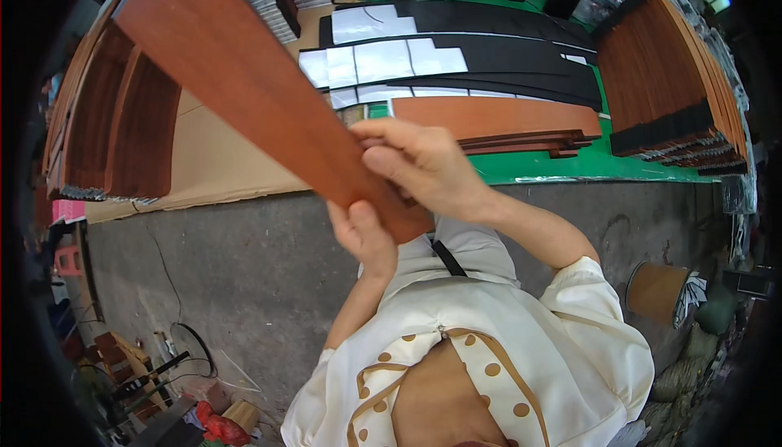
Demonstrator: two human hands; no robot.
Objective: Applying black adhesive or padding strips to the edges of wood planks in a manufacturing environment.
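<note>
A long reddish-brown wooden board (pixel 252 80) slants from the upper left down to my waist, held up off the table. My left hand (pixel 366 239) is closed around its lower end, thumb on the top face and fingers underneath. Against the board's right edge, my right hand (pixel 432 166) has thumb and forefinger drawn together in a pinch. Whatever sits between those fingertips, if anything, is too small to make out. Beyond my right hand, several similar boards (pixel 497 117) lie stacked on the green table top (pixel 529 168).
Black strips with white sheets (pixel 395 60) lie farther back. Brown boards are stacked at the right (pixel 664 76) and the left (pixel 147 121), the left ones by cardboard (pixel 220 149). A brown drum (pixel 656 292) and a black cable (pixel 167 268) are on the grey floor.
</note>
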